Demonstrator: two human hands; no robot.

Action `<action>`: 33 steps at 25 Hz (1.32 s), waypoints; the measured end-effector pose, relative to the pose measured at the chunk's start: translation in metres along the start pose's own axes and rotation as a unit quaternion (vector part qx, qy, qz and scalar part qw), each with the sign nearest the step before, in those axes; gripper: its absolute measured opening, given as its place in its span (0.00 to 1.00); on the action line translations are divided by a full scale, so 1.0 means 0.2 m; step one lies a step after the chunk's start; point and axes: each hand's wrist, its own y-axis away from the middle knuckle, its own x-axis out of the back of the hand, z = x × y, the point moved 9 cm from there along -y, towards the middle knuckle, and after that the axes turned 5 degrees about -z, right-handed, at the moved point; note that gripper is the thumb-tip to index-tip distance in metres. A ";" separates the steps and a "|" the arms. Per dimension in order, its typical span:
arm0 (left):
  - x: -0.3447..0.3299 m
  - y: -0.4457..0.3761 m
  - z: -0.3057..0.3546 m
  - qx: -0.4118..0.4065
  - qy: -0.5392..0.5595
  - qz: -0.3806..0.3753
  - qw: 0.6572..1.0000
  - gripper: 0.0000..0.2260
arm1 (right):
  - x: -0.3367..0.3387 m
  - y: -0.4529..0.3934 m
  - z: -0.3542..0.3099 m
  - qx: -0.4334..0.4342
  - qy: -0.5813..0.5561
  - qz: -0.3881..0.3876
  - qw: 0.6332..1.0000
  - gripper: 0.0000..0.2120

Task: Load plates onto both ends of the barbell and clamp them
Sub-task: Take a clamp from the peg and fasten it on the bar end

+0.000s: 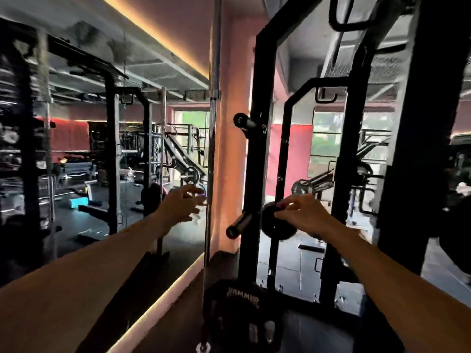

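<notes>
The plate (276, 222), small and black, hangs on the lower peg (239, 222) of the black rack (251, 174), pushed well back toward the upright so most of the peg's steel length sticks out bare in front of it. Your right hand (303, 215) is on the plate's upper right edge, fingers curled over the rim and pinching it, with the disc sitting just left of and below your knuckles. Your left hand (182, 203) is well apart from it, out to the left beside the mirror's edge (209, 200), fingers spread and holding nothing. A second peg (246, 122) juts from the same upright higher up, bare. The floor plate (242, 301) marked HAMMER lies below, between your forearms
</notes>
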 end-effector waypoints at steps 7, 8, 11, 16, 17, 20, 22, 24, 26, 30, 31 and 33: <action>-0.10 -0.47 0.00 -0.029 0.055 -0.066 0.996 0.05 | 0.01 -0.43 -0.03 -0.002 -0.002 0.036 0.999 0.08; -0.12 -0.55 0.00 -0.036 0.060 -0.073 0.995 0.05 | 0.02 -0.51 -0.02 -0.002 -0.001 0.043 0.999 0.08; -0.15 -0.83 0.01 -0.061 0.066 -0.088 0.992 0.06 | 0.03 -0.78 0.01 -0.007 -0.003 0.055 0.998 0.12; -0.15 -1.32 0.18 -0.101 0.082 -0.062 0.990 0.06 | 0.08 -1.30 0.02 0.010 -0.022 0.076 0.997 0.13; -0.16 -1.41 0.22 -0.115 0.083 -0.060 0.988 0.07 | 0.11 -1.40 0.00 0.017 -0.037 0.091 0.995 0.13; -0.23 -1.62 0.35 -0.136 0.105 -0.077 0.982 0.13 | 0.15 -1.63 -0.08 0.030 -0.136 0.122 0.983 0.18; -0.30 -1.70 0.40 -0.136 0.131 -0.094 0.978 0.10 | 0.13 -1.73 -0.11 0.024 -0.202 0.111 0.973 0.22; -0.38 -1.76 0.45 -0.140 0.147 -0.132 0.970 0.09 | 0.11 -1.79 -0.13 0.023 -0.230 0.107 0.967 0.21; -0.47 -1.79 0.49 -0.148 0.143 -0.178 0.962 0.15 | 0.10 -1.81 -0.12 0.026 -0.227 0.122 0.966 0.20; -0.54 -1.77 0.55 -0.168 0.168 -0.238 0.942 0.17 | 0.12 -1.78 -0.15 0.009 -0.226 0.153 0.962 0.17; -0.54 -1.75 0.56 -0.173 0.176 -0.244 0.938 0.17 | 0.12 -1.76 -0.16 0.006 -0.226 0.164 0.960 0.16; -0.52 -1.70 0.58 -0.189 0.194 -0.257 0.928 0.16 | 0.12 -1.70 -0.22 0.009 -0.232 0.184 0.955 0.13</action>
